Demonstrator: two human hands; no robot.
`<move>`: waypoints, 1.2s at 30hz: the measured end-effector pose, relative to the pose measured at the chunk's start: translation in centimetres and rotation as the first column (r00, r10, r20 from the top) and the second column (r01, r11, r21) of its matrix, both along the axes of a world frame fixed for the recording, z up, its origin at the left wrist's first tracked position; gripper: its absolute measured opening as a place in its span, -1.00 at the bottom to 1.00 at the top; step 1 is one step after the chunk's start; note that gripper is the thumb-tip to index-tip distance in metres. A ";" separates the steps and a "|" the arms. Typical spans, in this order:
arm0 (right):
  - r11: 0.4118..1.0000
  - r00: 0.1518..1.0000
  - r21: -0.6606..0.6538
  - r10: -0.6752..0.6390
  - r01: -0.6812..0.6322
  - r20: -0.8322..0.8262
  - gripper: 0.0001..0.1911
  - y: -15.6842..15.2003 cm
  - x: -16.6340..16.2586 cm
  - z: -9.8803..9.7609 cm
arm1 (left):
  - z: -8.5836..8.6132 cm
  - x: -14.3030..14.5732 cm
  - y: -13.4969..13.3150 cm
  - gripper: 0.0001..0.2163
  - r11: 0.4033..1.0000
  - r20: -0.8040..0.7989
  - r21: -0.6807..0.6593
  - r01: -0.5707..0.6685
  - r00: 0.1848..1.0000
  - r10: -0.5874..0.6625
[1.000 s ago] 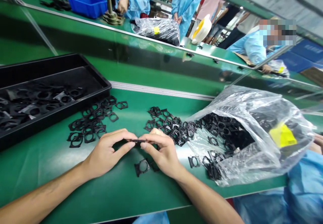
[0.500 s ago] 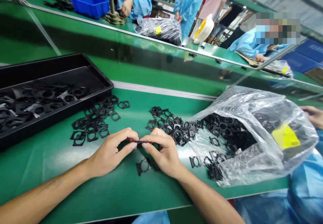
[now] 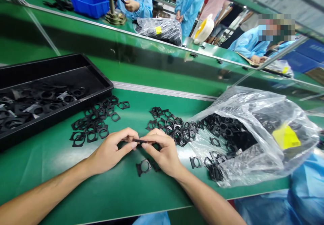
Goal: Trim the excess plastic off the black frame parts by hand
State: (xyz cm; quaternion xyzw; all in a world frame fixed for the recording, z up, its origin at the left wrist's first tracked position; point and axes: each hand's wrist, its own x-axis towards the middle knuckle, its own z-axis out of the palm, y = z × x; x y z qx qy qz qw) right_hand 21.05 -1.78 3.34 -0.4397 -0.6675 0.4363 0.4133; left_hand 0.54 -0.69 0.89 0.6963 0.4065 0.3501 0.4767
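Observation:
Between my two hands is a thin black plastic frame [image 3: 139, 141], seen nearly edge-on. My left hand [image 3: 111, 150] pinches its left end between thumb and fingers. On the other end, my right hand [image 3: 164, 150] has its thumb and fingers closed, covering much of the part. A loose black frame with a round hole [image 3: 143, 167] lies on the green table [image 3: 108, 198] just below my hands. Another dark piece is partly hidden under my right hand. Beyond my right fingers spreads a pile of similar black frames [image 3: 177, 127]; a second pile [image 3: 92, 125] is beyond my left hand.
A black tray [image 3: 101, 78] with many such parts stands at the left. On the right, a clear plastic bag [image 3: 268, 106] with a yellow label spills black parts. Behind a low green partition are a blue bin [image 3: 89, 5], a press stand and co-workers in blue smocks.
My hands stay nearly in place, while the held frame shows slightly more between the fingertips. The hand by the bag at right has left view. A co-worker across has raised a hand holding a dark piece.

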 end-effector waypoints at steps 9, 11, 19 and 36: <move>0.996 0.999 0.082 -0.041 0.041 0.001 -0.97 0.1 -0.1 -0.7 | -0.6 0.0 0.3 -0.84 1.000 0.037 0.023 -0.010 0.999 0.009; 0.993 0.999 0.121 -0.011 0.007 0.031 -0.96 0.2 0.0 -0.4 | -0.5 -0.1 0.5 -0.84 0.998 0.029 0.068 -0.016 0.999 0.014; 0.903 0.869 0.425 -0.257 0.061 0.422 -0.85 3.3 2.7 0.4 | 4.0 -4.7 4.0 -0.84 0.788 -0.080 0.517 -0.334 0.898 0.433; 0.845 0.694 0.508 -0.265 -0.168 0.670 -0.84 4.8 2.5 -2.5 | 3.8 -8.3 6.1 -0.81 0.767 -0.655 0.613 0.191 0.666 0.357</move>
